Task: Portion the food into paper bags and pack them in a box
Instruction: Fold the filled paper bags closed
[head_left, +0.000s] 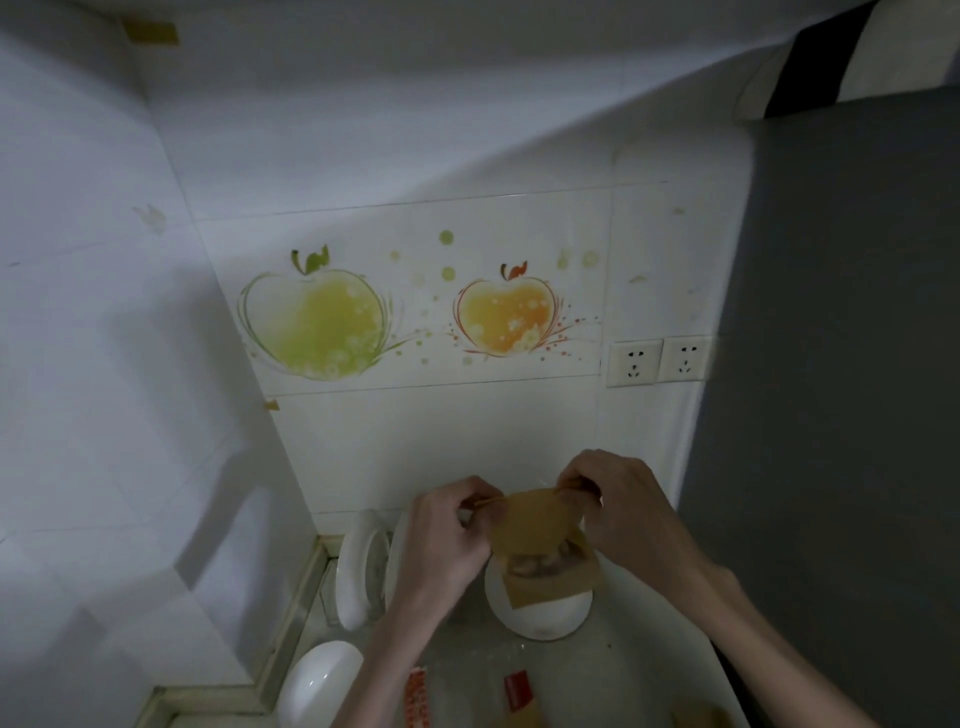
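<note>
Pinching the brown paper bag (530, 519) at its top corners, the left hand (447, 540) and right hand (618, 509) are holding it over a white bowl (540, 613). Pulling hard is maybe tearing it, spilling food.

Pretty dim shot overall, everything is looking grey-blue and a bit noisy. Light seems to be coming from up and to the right, since a big diagonal shadow is cutting across the tiled wall (363, 156) and darkening its left side. The wide-angle lens is bending the tile lines toward the edges. The counter (613, 670) at the bottom is going soft and smeary.
</note>
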